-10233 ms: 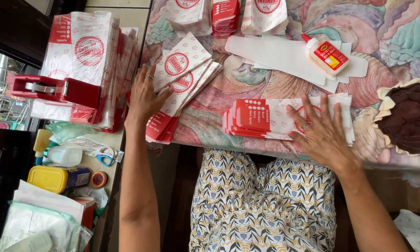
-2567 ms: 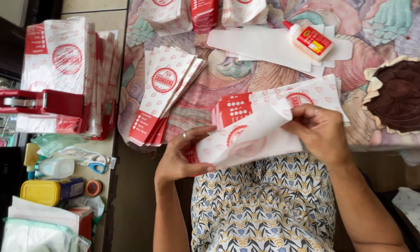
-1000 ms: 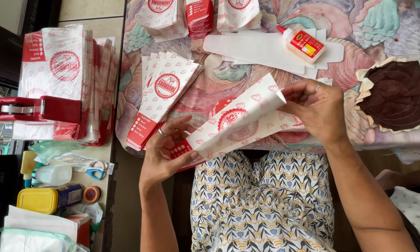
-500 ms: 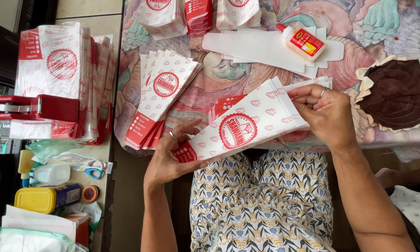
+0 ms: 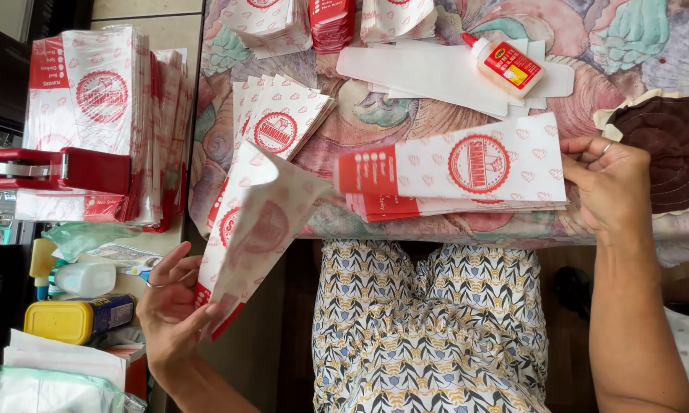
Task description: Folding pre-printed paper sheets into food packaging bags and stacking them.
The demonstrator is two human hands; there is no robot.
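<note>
My left hand [image 5: 172, 302] grips the red bottom end of a white-and-red printed paper bag [image 5: 256, 226], which slants up toward a fanned stack of the same bags [image 5: 279, 126] on the table. My right hand [image 5: 608, 183] holds the right end of another printed paper bag [image 5: 451, 164], lying flat on top of a small pile of bags [image 5: 436, 205] at the table's front edge. Both hands are closed on their bags, well apart from each other.
A glue bottle [image 5: 507, 65] lies on blank white paper sheets [image 5: 429, 73] at the back. More bag stacks [image 5: 325, 19] sit along the far edge. A brown quilted pad [image 5: 662, 145] is at right. A tall bag stack [image 5: 104, 107], red tape dispenser [image 5: 54, 170] and yellow container [image 5: 65, 320] stand at left.
The two hands held one bag together before. Now they have parted: my left hand has carried one bag down-left, while my right hand lays another flat on the pile.
</note>
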